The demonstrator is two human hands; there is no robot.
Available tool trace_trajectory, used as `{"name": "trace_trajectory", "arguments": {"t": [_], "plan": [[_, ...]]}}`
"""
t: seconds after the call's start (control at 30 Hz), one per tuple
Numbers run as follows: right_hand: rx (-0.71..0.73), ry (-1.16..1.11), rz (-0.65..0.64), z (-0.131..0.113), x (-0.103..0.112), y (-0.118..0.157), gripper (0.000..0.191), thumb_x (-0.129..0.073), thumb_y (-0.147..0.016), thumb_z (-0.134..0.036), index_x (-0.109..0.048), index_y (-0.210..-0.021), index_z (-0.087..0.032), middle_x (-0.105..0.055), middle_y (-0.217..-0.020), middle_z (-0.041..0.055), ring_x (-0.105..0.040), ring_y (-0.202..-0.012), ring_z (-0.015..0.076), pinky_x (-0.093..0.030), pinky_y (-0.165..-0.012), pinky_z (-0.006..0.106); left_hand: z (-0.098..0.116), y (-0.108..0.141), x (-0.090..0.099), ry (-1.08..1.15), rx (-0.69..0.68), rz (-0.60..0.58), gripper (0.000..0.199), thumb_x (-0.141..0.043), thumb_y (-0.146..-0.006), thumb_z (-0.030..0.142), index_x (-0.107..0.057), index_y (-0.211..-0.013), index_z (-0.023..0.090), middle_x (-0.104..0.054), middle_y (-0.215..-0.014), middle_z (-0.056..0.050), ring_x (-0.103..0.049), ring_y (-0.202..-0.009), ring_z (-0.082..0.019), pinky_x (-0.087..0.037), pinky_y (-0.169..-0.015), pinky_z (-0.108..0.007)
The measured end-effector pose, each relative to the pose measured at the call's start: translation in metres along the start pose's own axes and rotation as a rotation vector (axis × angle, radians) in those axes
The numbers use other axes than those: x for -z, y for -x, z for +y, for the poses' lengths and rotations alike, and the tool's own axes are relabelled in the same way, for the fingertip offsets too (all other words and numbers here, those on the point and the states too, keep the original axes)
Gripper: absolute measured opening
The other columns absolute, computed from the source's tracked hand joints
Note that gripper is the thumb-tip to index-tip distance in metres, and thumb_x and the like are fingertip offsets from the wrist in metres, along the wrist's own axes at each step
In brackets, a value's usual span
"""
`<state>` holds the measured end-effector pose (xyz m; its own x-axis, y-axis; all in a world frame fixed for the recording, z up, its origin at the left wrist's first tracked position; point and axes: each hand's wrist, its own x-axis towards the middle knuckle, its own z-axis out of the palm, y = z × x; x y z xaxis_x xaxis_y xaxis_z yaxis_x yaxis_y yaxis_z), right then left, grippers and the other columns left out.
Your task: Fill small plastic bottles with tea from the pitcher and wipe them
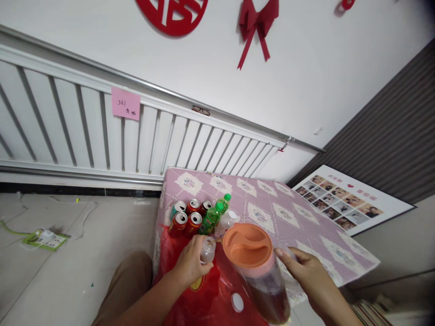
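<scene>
From the head view, our left hand (192, 267) had its grip clamped around a small clear bottle (207, 250), held upright with its open mouth toward the big jug. Our right hand (307, 271) lay against the jug (261, 276) at its three o'clock side, fingers wrapped to the handle; the grip looked closed on it, though the far fingers were hidden behind the body. The jug stood at about five o'clock on the desk (272, 203), its orange lid (247, 246) on and dark liquid low inside. The small bottle sat at the lid's nine o'clock, touching or just short of its rim; we could not tell which.

A white cap (237, 302) lay on the red bag (204, 299) at six o'clock, loose. A cluster of red cans (186, 216) and a green bottle (212, 216) stood at the small bottle's twelve o'clock, close by.

To do this well, we judged that the small mouth had to sit right under the lid's spout, the bottle kept plumb, and the jug tipped slowly, since the opening was narrow and the cans left little elbow room.
</scene>
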<state>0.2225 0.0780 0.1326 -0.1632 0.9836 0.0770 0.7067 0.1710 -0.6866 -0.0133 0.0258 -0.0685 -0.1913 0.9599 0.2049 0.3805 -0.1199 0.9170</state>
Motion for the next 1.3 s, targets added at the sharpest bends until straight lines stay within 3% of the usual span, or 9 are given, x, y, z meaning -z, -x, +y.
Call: {"name": "trace_trajectory", "arguments": {"t": [0.5, 1.3], "plan": [[0.005, 0.003, 0.002, -0.004, -0.001, -0.002, 0.044, -0.07, -0.067, -0.06, -0.062, -0.051, -0.02, -0.057, -0.051, -0.0013, -0.052, -0.054, 0.0162, -0.041, -0.05, 0.024, -0.001, -0.001, -0.001, 0.0, 0.005, 0.003, 0.065, -0.076, -0.063, 0.011, -0.051, -0.121, 0.022, -0.059, -0.12, -0.007, -0.058, -0.115, -0.028, -0.046, -0.102, -0.043], [0.019, -0.044, 0.061, -0.014, -0.001, 0.004, 0.053, -0.074, -0.066, -0.063, -0.05, -0.045, -0.021, -0.054, -0.05, -0.0018, -0.052, -0.054, 0.0162, -0.04, -0.05, 0.025, -0.007, 0.001, -0.001, -0.006, -0.008, 0.011, 0.064, -0.075, -0.064, 0.012, -0.051, -0.123, 0.022, -0.059, -0.12, -0.007, -0.058, -0.114, -0.026, -0.046, -0.101, -0.041]]}}
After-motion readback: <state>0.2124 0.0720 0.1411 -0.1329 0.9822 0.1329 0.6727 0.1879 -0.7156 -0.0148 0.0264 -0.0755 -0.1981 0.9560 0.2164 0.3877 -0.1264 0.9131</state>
